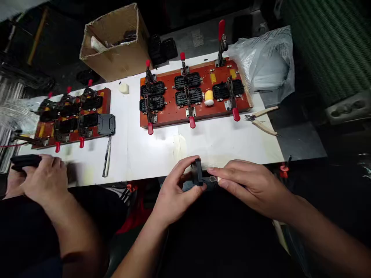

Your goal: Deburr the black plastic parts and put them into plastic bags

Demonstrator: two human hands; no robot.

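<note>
Near the front edge of the white-covered table, my left hand (pixel 179 193) grips a flat black plastic part (pixel 197 172) by its edges, standing on its side. My right hand (pixel 251 183) is just right of that part, its thumb and fingers pinched together. A small pale thing (pixel 218 179) shows at its fingertips; its kind is too small to tell. Beyond my hands lies a red-brown fixture board (pixel 168 119) with red-handled toggle clamps over several black plastic parts. A yellow-and-white sponge-like piece (pixel 209 98) rests on that board.
At left, another person's hand (pixel 48 177) holds a black part beside a second clamp board (pixel 74 131). A cardboard box (pixel 116 63) stands behind. Pliers (pixel 262 120), a pen-like tool (pixel 107 156), a pale block (pixel 123 88) and a plastic bag (pixel 271 67) lie on the table.
</note>
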